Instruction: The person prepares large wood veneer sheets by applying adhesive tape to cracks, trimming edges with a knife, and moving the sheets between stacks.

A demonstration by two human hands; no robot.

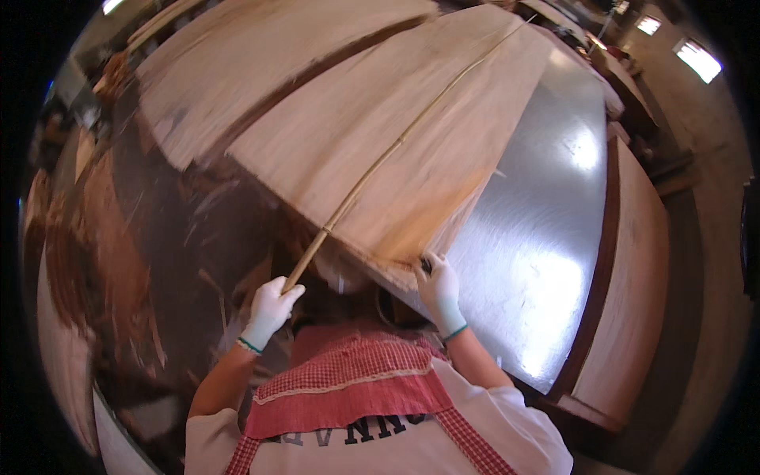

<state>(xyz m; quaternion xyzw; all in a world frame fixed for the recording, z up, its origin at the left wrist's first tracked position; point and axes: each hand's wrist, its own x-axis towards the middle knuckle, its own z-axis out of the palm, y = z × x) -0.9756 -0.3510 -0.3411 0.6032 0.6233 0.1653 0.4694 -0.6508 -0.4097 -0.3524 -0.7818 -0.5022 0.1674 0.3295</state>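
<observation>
My left hand (271, 311), in a white glove with a green cuff edge, is closed round the near end of a long thin bamboo stick (370, 174). The stick slants away over a large pale wood veneer sheet (317, 162), and its far tip reaches the sheet's far edge. At the sheet's near right corner is my gloved right hand (441, 293), fingers curled. Something small and dark shows between its thumb and fingers, too little of it to name. An orange-brown patch (423, 226) marks the veneer just beyond that hand.
A shiny metal tabletop (530, 237) lies to the right of the sheet. Beyond its right edge stands a stack of veneer (629, 293). Another pale veneer stack (261, 71) lies at the far left. Torn veneer scraps (119, 229) are heaped on the left.
</observation>
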